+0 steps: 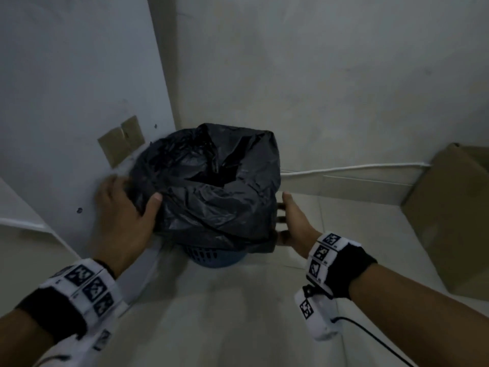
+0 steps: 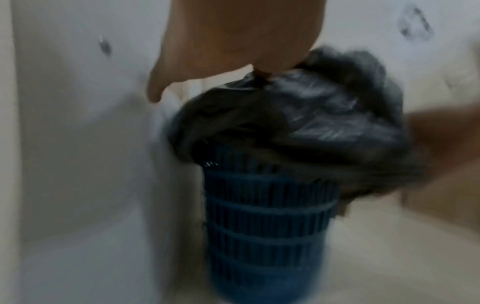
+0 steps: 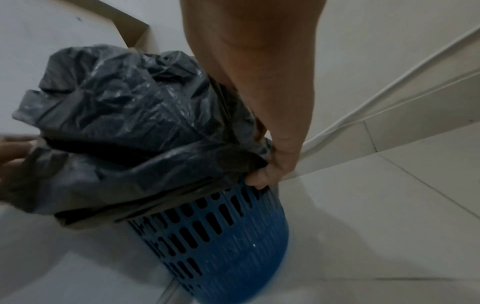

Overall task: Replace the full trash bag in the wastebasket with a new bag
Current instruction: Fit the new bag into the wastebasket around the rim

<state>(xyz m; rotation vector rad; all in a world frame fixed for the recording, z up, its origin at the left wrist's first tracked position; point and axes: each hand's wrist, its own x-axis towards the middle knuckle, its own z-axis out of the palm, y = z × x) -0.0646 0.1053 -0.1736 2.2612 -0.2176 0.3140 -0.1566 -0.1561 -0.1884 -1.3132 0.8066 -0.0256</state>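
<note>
A black trash bag (image 1: pixel 211 181) bulges out of a blue slotted wastebasket (image 1: pixel 217 258) standing in a corner. Its edge is folded down over the basket rim. My left hand (image 1: pixel 127 202) is at the bag's left side with the thumb lying on top of the plastic. In the blurred left wrist view the fingers (image 2: pixel 155 90) stay straight and clear of the bag (image 2: pixel 311 123). My right hand (image 1: pixel 288 221) is at the right side. In the right wrist view its fingers (image 3: pixel 262 176) curl round the bag's folded edge (image 3: pixel 130 113) at the basket rim (image 3: pixel 221 246).
The basket stands close to a grey wall panel (image 1: pixel 79 102) on the left, which has brown tape patches (image 1: pixel 121 140). A white cable (image 1: pixel 357 168) runs along the back wall. A cardboard box (image 1: pixel 449 215) stands at the right. Pale tiled floor (image 1: pixel 225 313) lies toward me.
</note>
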